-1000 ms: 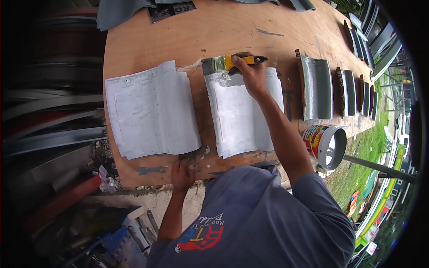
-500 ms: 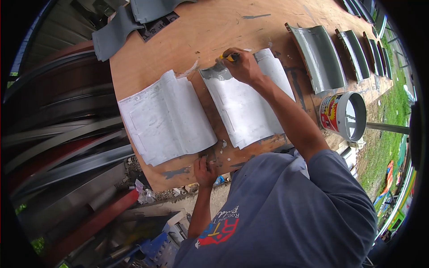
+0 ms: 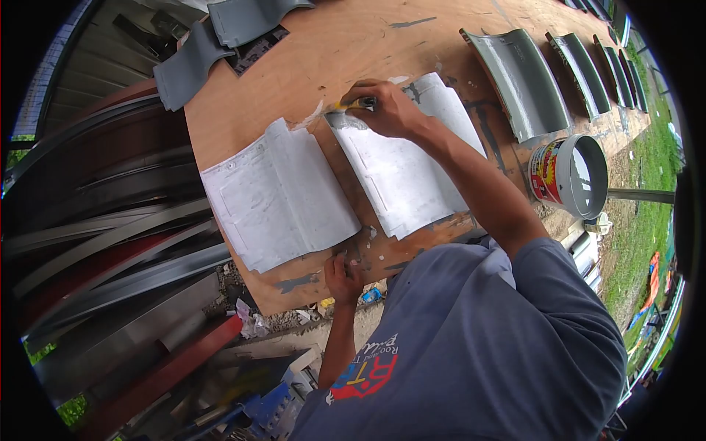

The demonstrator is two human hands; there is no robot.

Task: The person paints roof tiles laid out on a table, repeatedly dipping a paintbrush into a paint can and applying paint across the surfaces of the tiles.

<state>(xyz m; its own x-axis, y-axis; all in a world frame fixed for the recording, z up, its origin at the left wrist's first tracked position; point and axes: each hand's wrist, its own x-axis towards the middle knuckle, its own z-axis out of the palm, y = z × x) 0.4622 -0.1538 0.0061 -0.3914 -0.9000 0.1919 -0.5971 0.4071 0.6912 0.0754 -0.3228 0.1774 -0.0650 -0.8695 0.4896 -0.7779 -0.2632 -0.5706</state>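
Right hand [image 3: 386, 110] hides most of brush [image 3: 341, 107]. Upper-left grey tile [image 3: 254, 18] cut by top edge; dark sheet [image 3: 259, 53] partly covered. Bucket label [image 3: 545, 173] fine print unreadable.

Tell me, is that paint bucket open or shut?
Open. No lid covers the bucket, and its round mouth shows wet grey paint inside. How full it is, I cannot tell.

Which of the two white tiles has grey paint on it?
The white tile under the right hand, nearer the bucket; the other white tile shows no grey coat.
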